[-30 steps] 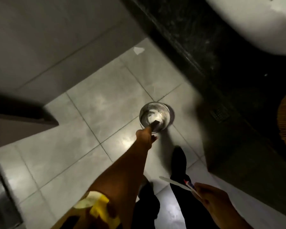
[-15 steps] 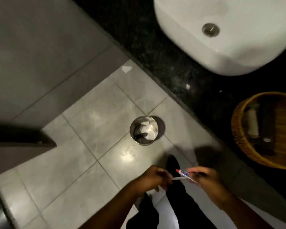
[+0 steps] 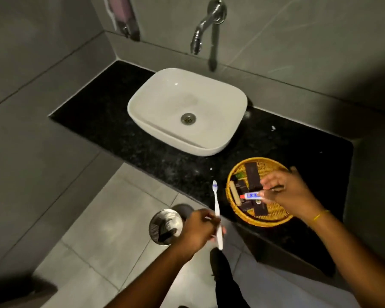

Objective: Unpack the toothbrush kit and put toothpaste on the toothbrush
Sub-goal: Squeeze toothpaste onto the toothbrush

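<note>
Two hands up: left hand [image 3: 198, 228] fisted round one white toothbrush [image 3: 216, 212], bristles upward over the counter edge; right hand [image 3: 285, 192] pinching one small toothpaste tube [image 3: 251, 195] above one wicker basket [image 3: 273, 220], beside one basin [image 3: 187, 110].

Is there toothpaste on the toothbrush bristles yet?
No, the toothbrush in the left hand is apart from the toothpaste tube in the right hand.

No text, brand or number can be read anywhere. The toothpaste tube [image 3: 252, 195], right of centre in the frame, carries a blue band with white marks too blurred to make out. The dark packets [image 3: 252, 176] in the wicker basket [image 3: 273, 218] show faint, illegible print.
</note>
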Demonstrator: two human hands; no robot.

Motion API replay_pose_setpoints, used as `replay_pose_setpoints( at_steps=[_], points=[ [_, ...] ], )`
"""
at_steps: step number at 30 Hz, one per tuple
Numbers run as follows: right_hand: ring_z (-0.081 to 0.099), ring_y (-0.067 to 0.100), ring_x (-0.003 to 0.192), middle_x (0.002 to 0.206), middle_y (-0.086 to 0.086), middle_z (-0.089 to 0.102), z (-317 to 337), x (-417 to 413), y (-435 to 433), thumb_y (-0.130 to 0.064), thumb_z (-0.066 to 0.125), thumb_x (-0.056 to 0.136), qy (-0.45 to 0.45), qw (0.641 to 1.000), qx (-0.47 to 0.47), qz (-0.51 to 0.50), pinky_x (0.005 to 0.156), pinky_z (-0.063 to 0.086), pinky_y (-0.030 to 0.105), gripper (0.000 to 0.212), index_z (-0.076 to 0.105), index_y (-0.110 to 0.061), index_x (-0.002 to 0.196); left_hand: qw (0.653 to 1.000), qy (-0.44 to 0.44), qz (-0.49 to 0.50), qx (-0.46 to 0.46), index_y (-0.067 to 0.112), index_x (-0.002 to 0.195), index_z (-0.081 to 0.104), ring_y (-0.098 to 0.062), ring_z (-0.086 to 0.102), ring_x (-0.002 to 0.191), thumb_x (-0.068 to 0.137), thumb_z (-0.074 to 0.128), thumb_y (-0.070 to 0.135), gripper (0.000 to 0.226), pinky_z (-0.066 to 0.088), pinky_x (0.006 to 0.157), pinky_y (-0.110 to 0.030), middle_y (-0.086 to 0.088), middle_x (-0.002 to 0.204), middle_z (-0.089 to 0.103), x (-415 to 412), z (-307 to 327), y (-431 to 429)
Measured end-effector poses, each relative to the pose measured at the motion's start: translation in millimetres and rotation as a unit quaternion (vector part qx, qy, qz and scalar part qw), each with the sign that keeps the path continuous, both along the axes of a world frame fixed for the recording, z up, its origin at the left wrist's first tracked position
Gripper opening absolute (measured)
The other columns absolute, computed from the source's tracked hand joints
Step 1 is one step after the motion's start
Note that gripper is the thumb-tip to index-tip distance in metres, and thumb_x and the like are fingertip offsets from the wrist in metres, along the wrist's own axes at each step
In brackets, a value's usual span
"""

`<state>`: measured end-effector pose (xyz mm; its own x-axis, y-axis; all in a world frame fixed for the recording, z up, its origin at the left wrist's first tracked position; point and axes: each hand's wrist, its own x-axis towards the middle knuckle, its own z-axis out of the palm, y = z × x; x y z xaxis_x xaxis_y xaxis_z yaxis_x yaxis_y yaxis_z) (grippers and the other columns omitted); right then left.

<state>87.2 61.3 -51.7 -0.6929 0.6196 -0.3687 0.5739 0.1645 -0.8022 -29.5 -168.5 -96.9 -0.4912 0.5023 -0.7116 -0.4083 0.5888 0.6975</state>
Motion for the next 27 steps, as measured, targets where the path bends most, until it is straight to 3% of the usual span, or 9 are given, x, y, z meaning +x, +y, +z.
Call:
replay_pose_setpoints(
  at_steps=[2, 3, 6, 9, 12, 16, 20, 23, 27],
  points=[
    [0.069, 0.018, 0.07, 0.08, 0.011, 0.07, -2, 4, 32, 0.008, 0.08, 0.076, -0.023, 0.999, 0.034, -0.015, 0.054, 0.062, 0.031, 0.027, 0.069, -0.015, 0.087, 0.999, 0.027, -0.019, -0.008, 0.015, 0.082, 0.072, -0.036, 0.076, 0.079, 0.097, 0.065, 0.011, 0.017, 0.062, 0.065, -0.037, -0.026, 0.097, 0.08, 11, -4, 48],
    [0.07, 0.019, 0.07, 0.079, 0.01, 0.073, -6, 2, 41, 0.007, 0.08, 0.076, -0.035, 0.997, 0.062, -0.012, 0.061, 0.063, 0.036, 0.024, 0.071, -0.014, 0.086, 0.999, 0.04, -0.018, -0.011, 0.012, 0.086, 0.077, -0.035, 0.074, 0.078, 0.095, 0.068, 0.014, 0.013, 0.065, 0.073, -0.045, -0.024, 0.094, 0.08, 15, -7, 67],
    [0.075, 0.022, 0.078, 0.077, 0.008, 0.077, -25, 1, 64, 0.006, 0.073, 0.077, -0.072, 0.989, 0.13, -0.008, 0.082, 0.061, 0.033, 0.019, 0.077, -0.01, 0.086, 0.997, 0.064, -0.037, -0.038, 0.006, 0.102, 0.083, -0.039, 0.077, 0.085, 0.09, 0.076, 0.021, 0.021, 0.065, 0.083, -0.052, -0.023, 0.096, 0.08, 32, -16, 129],
    [0.073, 0.024, 0.085, 0.082, 0.009, 0.077, -44, 4, 78, 0.012, 0.059, 0.078, -0.114, 0.982, 0.151, 0.022, 0.086, 0.055, 0.026, 0.031, 0.075, -0.01, 0.092, 0.988, 0.1, -0.103, -0.062, 0.004, 0.106, 0.082, -0.043, 0.077, 0.099, 0.089, 0.076, 0.029, 0.031, 0.064, 0.088, -0.051, -0.026, 0.107, 0.079, 41, -29, 177],
    [0.067, 0.024, 0.098, 0.103, 0.005, 0.069, -58, 4, 89, -0.002, 0.057, 0.083, -0.179, 0.961, 0.176, 0.114, 0.09, 0.054, 0.032, 0.031, 0.07, -0.017, 0.107, 0.977, 0.118, -0.152, -0.09, 0.002, 0.111, 0.079, -0.042, 0.076, 0.105, 0.089, 0.076, 0.031, 0.037, 0.063, 0.091, -0.049, -0.023, 0.11, 0.079, 40, -44, 205],
    [0.064, 0.031, 0.097, 0.107, 0.01, 0.063, -69, -4, 95, -0.018, 0.055, 0.092, -0.233, 0.936, 0.205, 0.168, 0.09, 0.056, 0.044, 0.015, 0.061, -0.016, 0.106, 0.971, 0.113, -0.173, -0.121, -0.004, 0.111, 0.071, -0.036, 0.08, 0.091, 0.092, 0.075, 0.028, 0.038, 0.067, 0.082, -0.048, -0.022, 0.107, 0.077, 39, -60, 221],
    [0.06, 0.033, 0.105, 0.107, 0.013, 0.067, -83, -2, 91, -0.008, 0.059, 0.087, -0.159, 0.937, 0.254, 0.18, 0.097, 0.046, 0.046, 0.021, 0.067, -0.008, 0.106, 0.958, 0.155, -0.197, -0.14, -0.002, 0.106, 0.071, -0.036, 0.079, 0.092, 0.088, 0.076, 0.014, 0.025, 0.067, 0.08, -0.046, -0.021, 0.102, 0.077, 39, -70, 226],
    [0.061, 0.029, 0.101, 0.102, 0.01, 0.069, -90, -7, 90, -0.013, 0.052, 0.093, -0.144, 0.938, 0.273, 0.157, 0.096, 0.045, 0.042, 0.02, 0.066, -0.009, 0.107, 0.942, 0.203, -0.232, -0.133, 0.005, 0.102, 0.072, -0.031, 0.079, 0.092, 0.081, 0.082, 0.009, 0.024, 0.066, 0.08, -0.038, -0.015, 0.101, 0.079, 39, -71, 228],
    [0.066, 0.024, 0.09, 0.09, 0.003, 0.07, -98, -11, 89, -0.025, 0.055, 0.097, -0.21, 0.913, 0.287, 0.201, 0.106, 0.045, 0.04, 0.012, 0.054, -0.018, 0.107, 0.915, 0.283, -0.271, -0.1, 0.009, 0.105, 0.073, -0.021, 0.069, 0.081, 0.082, 0.081, 0.006, 0.025, 0.052, 0.056, -0.02, -0.004, 0.097, 0.076, 39, -75, 228]
  ],
)
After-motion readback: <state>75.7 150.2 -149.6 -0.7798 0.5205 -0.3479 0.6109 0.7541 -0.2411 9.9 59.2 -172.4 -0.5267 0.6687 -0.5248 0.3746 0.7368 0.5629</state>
